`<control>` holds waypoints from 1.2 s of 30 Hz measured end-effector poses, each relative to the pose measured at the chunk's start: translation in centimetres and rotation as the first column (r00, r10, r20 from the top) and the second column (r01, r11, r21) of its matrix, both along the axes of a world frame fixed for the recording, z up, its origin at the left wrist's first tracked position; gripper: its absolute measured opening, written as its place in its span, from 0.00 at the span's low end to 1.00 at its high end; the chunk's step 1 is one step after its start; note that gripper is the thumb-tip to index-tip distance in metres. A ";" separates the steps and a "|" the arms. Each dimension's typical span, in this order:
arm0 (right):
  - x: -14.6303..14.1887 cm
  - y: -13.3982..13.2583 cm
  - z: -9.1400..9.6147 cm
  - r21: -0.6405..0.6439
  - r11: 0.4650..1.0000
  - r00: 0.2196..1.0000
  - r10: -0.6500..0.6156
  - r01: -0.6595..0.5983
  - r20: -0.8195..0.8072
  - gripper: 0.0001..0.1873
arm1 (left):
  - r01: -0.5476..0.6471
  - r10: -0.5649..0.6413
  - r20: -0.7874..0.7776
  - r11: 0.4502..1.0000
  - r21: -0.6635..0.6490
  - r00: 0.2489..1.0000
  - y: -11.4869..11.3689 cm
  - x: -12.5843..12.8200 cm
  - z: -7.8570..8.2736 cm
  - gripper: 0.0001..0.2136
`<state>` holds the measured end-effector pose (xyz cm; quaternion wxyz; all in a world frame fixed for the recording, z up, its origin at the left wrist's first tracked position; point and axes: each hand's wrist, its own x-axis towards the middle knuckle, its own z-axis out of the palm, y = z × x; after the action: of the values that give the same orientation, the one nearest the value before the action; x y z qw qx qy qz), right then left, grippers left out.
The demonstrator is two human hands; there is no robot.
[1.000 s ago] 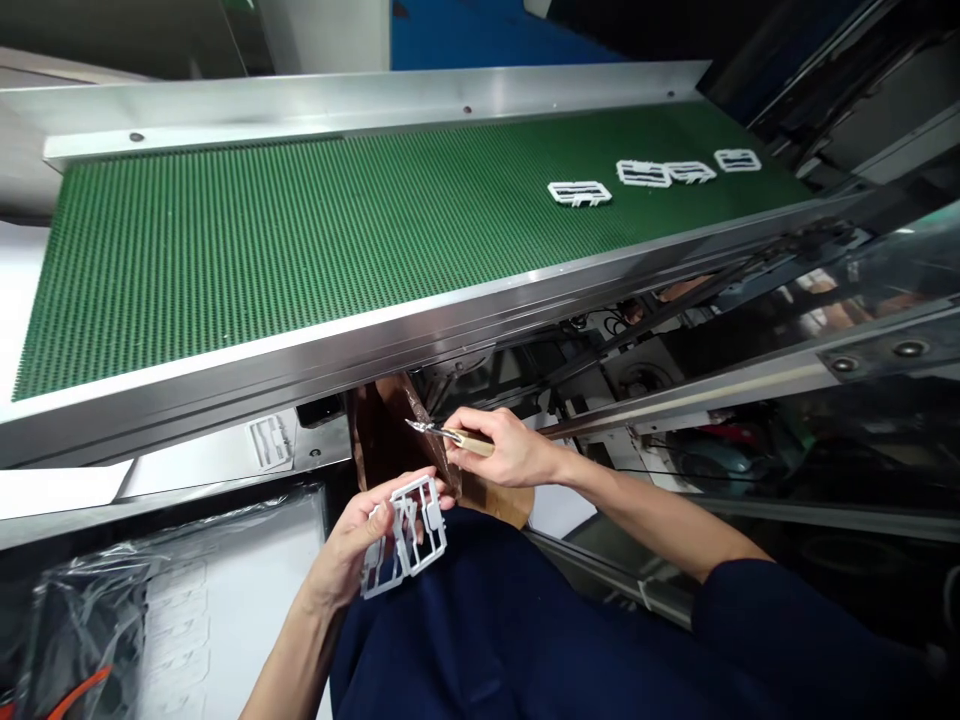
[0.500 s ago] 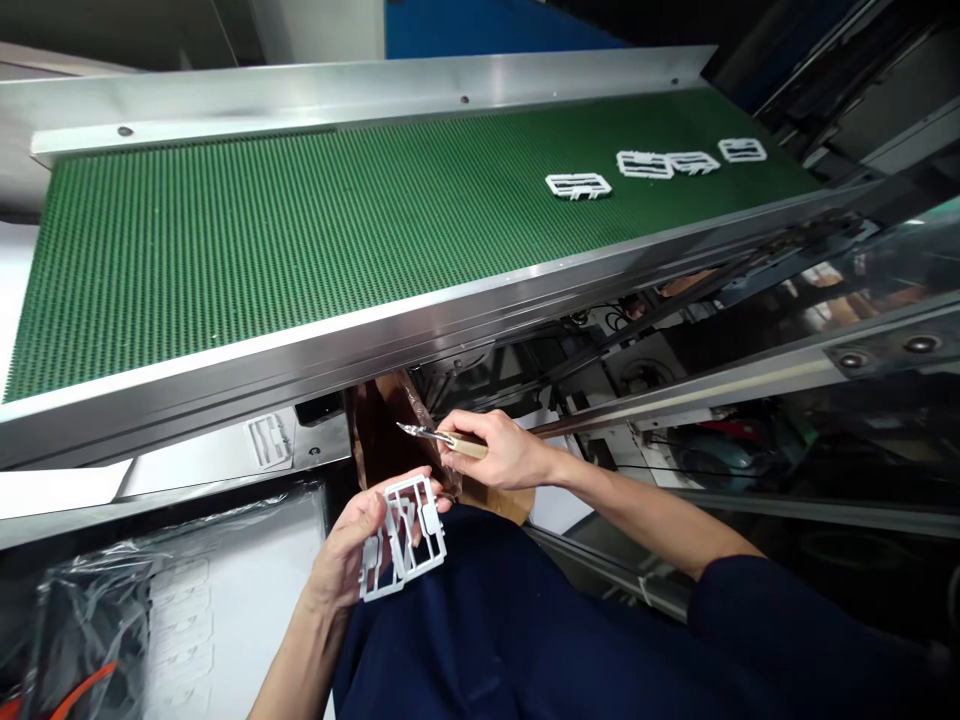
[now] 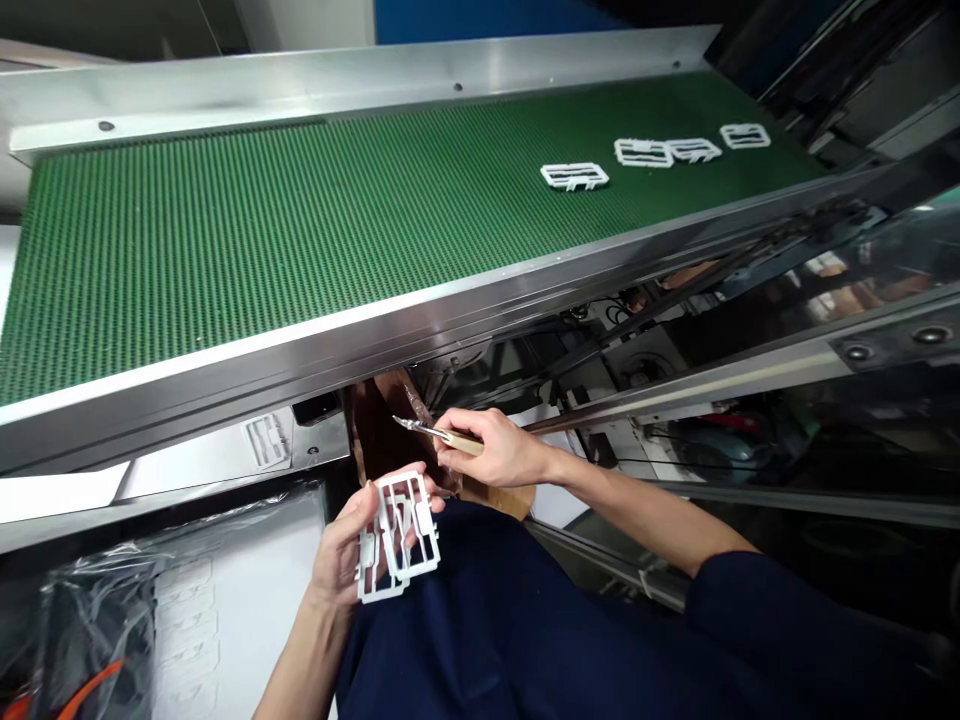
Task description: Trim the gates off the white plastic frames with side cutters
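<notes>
Two white plastic frames (image 3: pixel 411 522) with slotted openings overlap in my left hand (image 3: pixel 346 545), thumb at their left side and fingers behind. My left hand is closed on them, low in front of my dark blue clothing. Just above and to the right, my right hand (image 3: pixel 495 450) is closed round a hand tool (image 3: pixel 459 441) with a beige handle and a slim, pointed metal tip. Its tip points left, above the frames and apart from them. Whether it is a knife or nippers I cannot tell.
A green conveyor belt (image 3: pixel 300 220) with metal side rails carries several white frames (image 3: pixel 574 176) toward its right end. Beneath it stands an open brown box (image 3: pixel 367 430). Several frames (image 3: pixel 186 640) lie at lower left by clear plastic film. Another frame (image 3: pixel 266 441) rests on a white sheet.
The upper frame in my left hand has shifted slightly up and left over the other one. My right hand with the tool has barely moved. The view has tilted slightly.
</notes>
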<state>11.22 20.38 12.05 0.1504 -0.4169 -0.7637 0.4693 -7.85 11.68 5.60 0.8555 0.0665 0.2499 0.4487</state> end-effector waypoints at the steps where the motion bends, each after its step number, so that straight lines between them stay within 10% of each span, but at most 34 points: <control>1: 0.0 0.0 0.0 -0.003 1.000 1.000 -0.002 0.002 0.000 0.05 | 0.000 0.000 -0.013 1.000 0.001 1.000 0.1 0.0 0.1 0.15; 9: -0.1 0.0 0.0 -0.059 0.998 0.999 -0.025 0.023 -0.038 0.04 | 0.054 -0.014 -0.279 0.989 0.136 0.960 0.1 -0.4 0.6 0.22; 36: -1.0 -0.3 -0.2 -0.218 0.973 0.978 -0.114 0.075 -0.173 0.04 | -0.061 0.056 -0.049 0.994 -0.093 0.997 0.4 0.5 1.4 0.14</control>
<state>10.18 20.11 11.81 0.1978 -0.4214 -0.6717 0.5763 -7.33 12.10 7.04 0.8381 0.0290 0.2924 0.4595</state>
